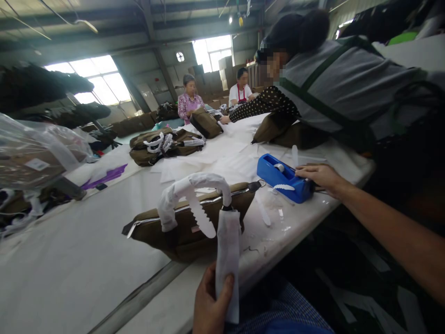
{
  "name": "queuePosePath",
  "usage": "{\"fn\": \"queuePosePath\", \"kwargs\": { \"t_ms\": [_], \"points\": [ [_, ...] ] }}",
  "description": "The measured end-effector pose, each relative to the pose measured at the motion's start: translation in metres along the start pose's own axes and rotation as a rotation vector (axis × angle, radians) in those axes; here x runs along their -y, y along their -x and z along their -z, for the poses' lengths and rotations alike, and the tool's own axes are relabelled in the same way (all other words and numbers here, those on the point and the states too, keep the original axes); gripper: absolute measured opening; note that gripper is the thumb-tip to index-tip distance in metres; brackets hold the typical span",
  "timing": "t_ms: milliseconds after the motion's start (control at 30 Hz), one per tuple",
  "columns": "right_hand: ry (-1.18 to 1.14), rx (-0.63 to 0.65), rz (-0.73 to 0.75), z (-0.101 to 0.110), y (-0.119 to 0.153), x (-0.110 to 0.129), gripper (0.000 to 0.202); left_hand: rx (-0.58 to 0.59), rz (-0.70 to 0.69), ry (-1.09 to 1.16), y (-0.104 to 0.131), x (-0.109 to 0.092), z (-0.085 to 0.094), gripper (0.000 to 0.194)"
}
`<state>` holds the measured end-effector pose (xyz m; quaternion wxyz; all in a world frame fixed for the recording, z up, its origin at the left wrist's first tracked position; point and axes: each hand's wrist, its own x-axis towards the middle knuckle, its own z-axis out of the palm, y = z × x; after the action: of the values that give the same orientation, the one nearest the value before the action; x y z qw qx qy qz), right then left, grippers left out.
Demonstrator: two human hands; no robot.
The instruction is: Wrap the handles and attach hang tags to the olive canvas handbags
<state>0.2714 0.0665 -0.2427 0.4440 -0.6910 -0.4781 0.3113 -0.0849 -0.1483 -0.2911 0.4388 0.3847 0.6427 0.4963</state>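
Observation:
An olive-brown zipped bag stands on the table in front of me, its handle wrapped in white paper. My left hand grips a strap wrapped in white paper, which hangs from a metal fitting on the bag, thumb pressed on its front. A white serrated strip dangles by the handle. To the right, my right hand has its fingers pinched together at a blue tape dispenser; whatever is between the fingertips is too small to make out.
A co-worker leans over the table at the right, and two more people are farther back. Other brown bags lie beyond mine. White paper sheets and a purple sheet are on the table. A plastic-covered carton is at left.

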Motion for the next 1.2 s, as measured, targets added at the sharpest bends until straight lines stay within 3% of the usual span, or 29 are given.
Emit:
{"fn": "queuePosePath", "kwargs": {
  "t_ms": [100,267,400,600,700,767,867,933,1067,1133,1200],
  "points": [
    [-0.151,0.036,-0.123,0.005,0.009,0.006,0.043,0.016,0.022,-0.019,-0.002,0.0,0.002,0.055],
    [-0.337,-0.027,-0.113,0.016,0.025,0.007,0.019,0.021,0.028,-0.017,-0.006,0.002,0.005,0.054],
    [-0.404,-0.073,-0.127,0.014,0.043,-0.017,0.002,0.022,0.026,0.003,-0.006,0.003,0.005,0.056],
    [-0.529,-0.173,-0.232,-0.005,0.04,-0.058,0.008,0.035,0.003,-0.043,-0.005,0.003,0.007,0.056],
    [-0.56,-0.216,-0.269,-0.011,0.039,-0.068,0.01,0.028,-0.005,-0.034,-0.006,0.003,0.007,0.055],
    [-0.557,-0.21,-0.279,-0.015,0.052,-0.071,0.013,0.031,-0.001,-0.017,-0.005,0.004,0.007,0.053],
    [-0.546,-0.059,-0.263,-0.028,0.098,-0.064,0.029,0.057,-0.014,0.0,-0.002,0.003,0.006,0.045],
    [-0.519,0.175,-0.206,-0.04,0.14,-0.049,0.036,0.085,-0.038,-0.012,0.001,0.002,0.005,0.039],
    [-0.458,0.657,-0.011,-0.072,0.212,0.001,0.029,0.114,-0.074,-0.044,0.007,0.001,0.004,0.036],
    [-0.438,0.763,0.044,-0.09,0.23,0.02,0.032,0.129,-0.083,-0.041,0.01,0.0,0.005,0.036],
    [-0.376,0.77,0.071,-0.106,0.236,0.031,0.033,0.153,-0.093,-0.037,0.013,-0.003,0.006,0.035]
  ]
}}
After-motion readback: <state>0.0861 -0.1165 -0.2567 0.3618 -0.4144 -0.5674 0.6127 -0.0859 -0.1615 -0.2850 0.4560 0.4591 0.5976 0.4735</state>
